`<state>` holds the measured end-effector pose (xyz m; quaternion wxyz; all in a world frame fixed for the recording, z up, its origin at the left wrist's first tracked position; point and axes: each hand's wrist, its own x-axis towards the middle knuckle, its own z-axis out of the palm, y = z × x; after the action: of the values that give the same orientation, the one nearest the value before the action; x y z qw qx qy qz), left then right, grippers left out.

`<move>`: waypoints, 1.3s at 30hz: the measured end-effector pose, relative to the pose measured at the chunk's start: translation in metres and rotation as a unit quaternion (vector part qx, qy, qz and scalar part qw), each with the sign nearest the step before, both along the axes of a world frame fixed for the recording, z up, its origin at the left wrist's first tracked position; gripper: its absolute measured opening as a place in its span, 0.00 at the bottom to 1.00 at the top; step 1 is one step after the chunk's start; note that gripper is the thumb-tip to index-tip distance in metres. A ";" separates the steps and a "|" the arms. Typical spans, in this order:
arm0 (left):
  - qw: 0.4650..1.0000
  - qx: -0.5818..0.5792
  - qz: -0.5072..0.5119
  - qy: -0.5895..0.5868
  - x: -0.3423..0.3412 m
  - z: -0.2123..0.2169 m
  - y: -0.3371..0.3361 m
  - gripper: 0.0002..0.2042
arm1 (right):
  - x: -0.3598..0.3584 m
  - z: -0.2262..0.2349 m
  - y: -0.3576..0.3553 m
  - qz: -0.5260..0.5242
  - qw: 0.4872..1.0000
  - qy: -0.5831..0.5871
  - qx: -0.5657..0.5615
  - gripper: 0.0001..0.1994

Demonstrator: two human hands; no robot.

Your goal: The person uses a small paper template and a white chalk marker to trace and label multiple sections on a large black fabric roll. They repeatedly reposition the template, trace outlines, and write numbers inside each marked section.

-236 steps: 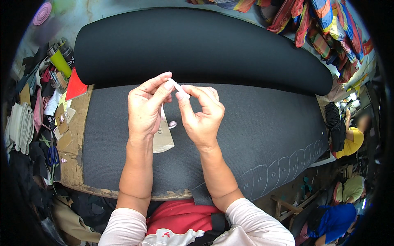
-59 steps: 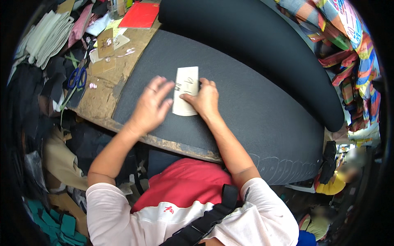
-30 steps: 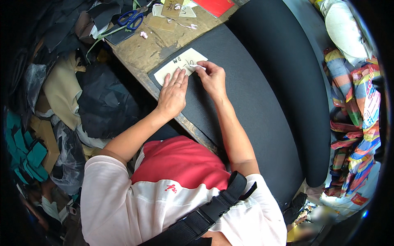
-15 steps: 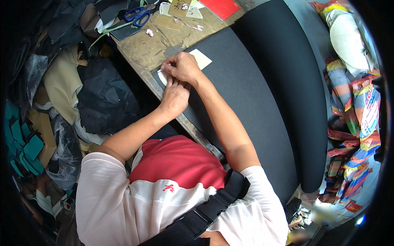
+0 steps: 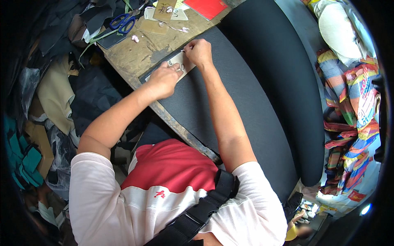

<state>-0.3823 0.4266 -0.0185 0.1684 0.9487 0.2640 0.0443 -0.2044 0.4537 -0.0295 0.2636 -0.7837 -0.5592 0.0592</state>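
The person wears a short-sleeved shirt [image 5: 164, 192] in two colours: a red panel across the chest and pale pink or off-white over the shoulders, sleeves and lower front, with a small red emblem on the pale part below the red. A broad black webbing strap [image 5: 197, 213] runs diagonally over the right shoulder and across the chest. Both forearms are bare below the short sleeves, and no rings or watch show.

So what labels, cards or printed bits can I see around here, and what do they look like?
Pale card template: on the black sheet's corner, under both hands, rectangular with dark markings.
Brown cardboard tag: top of the wooden bench, handwritten marks.
Red sheet: top edge, flat, plain.
Printed colourful sack: far right, red lettering.
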 end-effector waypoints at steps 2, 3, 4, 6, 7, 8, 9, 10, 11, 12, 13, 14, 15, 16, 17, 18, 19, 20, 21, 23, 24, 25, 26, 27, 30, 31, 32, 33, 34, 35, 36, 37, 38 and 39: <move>0.999 -0.041 -0.012 0.020 0.002 0.004 0.011 0.25 | 0.002 0.001 -0.009 0.016 1.000 -0.004 0.013 0.07; 0.997 -0.072 -0.010 0.038 0.004 0.006 0.016 0.27 | 0.003 0.002 -0.014 0.019 0.999 -0.039 0.020 0.07; 0.995 -0.087 -0.016 0.043 0.004 0.006 0.019 0.27 | 0.005 0.004 -0.020 -0.007 0.999 -0.033 -0.008 0.07; 0.994 -0.102 -0.030 0.036 0.004 0.006 0.027 0.27 | 0.015 0.010 -0.037 -0.037 0.998 -0.024 -0.041 0.08; 0.990 -0.127 -0.034 0.044 0.005 0.005 0.031 0.28 | 0.018 0.011 -0.047 -0.057 0.997 -0.008 -0.044 0.07; 0.989 -0.132 -0.052 0.049 0.005 0.005 0.036 0.29 | 0.021 0.013 -0.056 -0.081 0.995 0.028 -0.054 0.07; 0.986 -0.138 -0.070 0.054 0.006 0.005 0.042 0.29 | 0.023 0.013 -0.061 -0.100 0.992 0.055 -0.054 0.07; 0.984 -0.143 -0.089 0.059 0.007 0.006 0.049 0.30 | 0.023 0.014 -0.063 -0.129 0.986 0.082 -0.070 0.06; 0.975 -0.183 -0.106 0.063 0.009 0.007 0.056 0.31 | 0.020 0.015 -0.065 -0.118 0.991 0.036 -0.043 0.06; 0.972 -0.181 -0.134 0.062 0.010 0.008 0.062 0.33 | 0.014 0.015 -0.065 -0.113 0.993 -0.007 -0.030 0.06; 0.962 -0.227 -0.139 0.062 0.011 0.009 0.067 0.33 | 0.005 0.016 -0.063 -0.106 0.993 -0.050 -0.018 0.07; 0.950 -0.271 -0.134 0.076 0.012 0.010 0.072 0.34 | -0.008 0.018 -0.061 -0.114 0.990 -0.074 -0.041 0.07; 0.941 -0.298 -0.142 0.078 0.014 0.011 0.075 0.34 | -0.022 0.020 -0.063 -0.091 0.992 -0.073 -0.054 0.07; 0.930 -0.336 -0.123 0.082 0.014 0.012 0.077 0.34 | -0.039 0.022 -0.069 -0.082 0.991 -0.071 -0.079 0.07; 0.918 -0.373 -0.103 0.085 0.015 0.013 0.078 0.34 | -0.057 0.025 -0.077 -0.057 0.992 -0.063 -0.089 0.07; 0.904 -0.409 -0.084 0.087 0.015 0.013 0.078 0.34 | -0.074 0.027 -0.086 -0.023 0.994 -0.059 -0.088 0.07; 0.904 -0.412 -0.083 0.078 0.015 0.013 0.079 0.34 | -0.091 0.028 -0.096 0.000 0.991 -0.051 -0.124 0.07; 0.905 -0.409 -0.084 0.081 0.015 0.013 0.079 0.33 | -0.104 0.029 -0.104 0.042 0.989 -0.049 -0.133 0.07; 0.906 -0.407 -0.086 0.084 0.016 0.013 0.080 0.33 | -0.112 0.029 -0.111 0.087 0.984 -0.025 -0.152 0.07; 0.903 -0.412 -0.091 0.084 0.017 0.012 0.081 0.34 | -0.120 0.027 -0.110 0.191 0.974 0.055 -0.107 0.06; 0.904 -0.410 -0.081 0.091 0.018 0.011 0.081 0.33 | -0.123 0.024 -0.104 0.193 0.977 0.072 -0.048 0.04; 0.904 -0.409 -0.077 0.093 0.018 0.011 0.081 0.33 | -0.127 0.020 -0.095 0.193 0.977 0.086 0.007 0.03; 0.905 -0.408 -0.072 0.095 0.019 0.011 0.081 0.32 | -0.129 0.016 -0.087 0.191 0.975 0.101 0.050 0.03; 0.905 -0.408 -0.069 0.094 0.019 0.011 0.080 0.32 | -0.129 0.013 -0.082 0.204 0.976 0.070 0.042 0.06; 0.907 -0.407 -0.059 0.091 0.019 0.014 0.077 0.31 | -0.131 0.008 -0.083 0.178 0.983 0.034 -0.005 0.06; 0.905 -0.412 -0.053 0.087 0.018 0.015 0.076 0.31 | -0.129 0.009 -0.088 0.167 0.985 0.024 -0.037 0.06; 0.905 -0.414 -0.046 0.084 0.018 0.016 0.076 0.31 | -0.125 0.011 -0.096 0.153 0.985 0.014 -0.075 0.06; 0.902 -0.421 -0.047 0.078 0.017 0.017 0.075 0.31 | -0.120 0.015 -0.103 0.146 0.985 0.004 -0.097 0.06; 0.910 -0.405 -0.036 0.078 0.018 0.017 0.074 0.29 | -0.113 0.020 -0.111 0.119 0.986 -0.013 -0.115 0.07; 0.916 -0.394 -0.032 0.075 0.019 0.016 0.072 0.27 | -0.104 0.025 -0.117 0.109 0.984 -0.018 -0.141 0.07; 0.921 -0.383 -0.033 0.064 0.020 0.014 0.070 0.25 | -0.093 0.031 -0.123 0.098 0.980 -0.030 -0.168 0.07; 0.943 -0.328 -0.009 0.061 0.022 0.010 0.065 0.25 | -0.084 0.037 -0.128 0.091 0.988 -0.016 -0.125 0.06; 0.961 -0.272 0.009 0.050 0.024 0.007 0.060 0.24 | -0.074 0.042 -0.133 0.075 0.993 -0.008 -0.095 0.06; 0.978 -0.206 0.032 0.028 0.028 0.003 0.053 0.25 | -0.065 0.047 -0.140 0.062 0.997 0.027 -0.044 0.05</move>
<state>-0.3545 0.4800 -0.0158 0.3507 0.8856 0.3027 -0.0324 -0.2691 0.3135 0.0179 0.2397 -0.7564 -0.5964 0.1212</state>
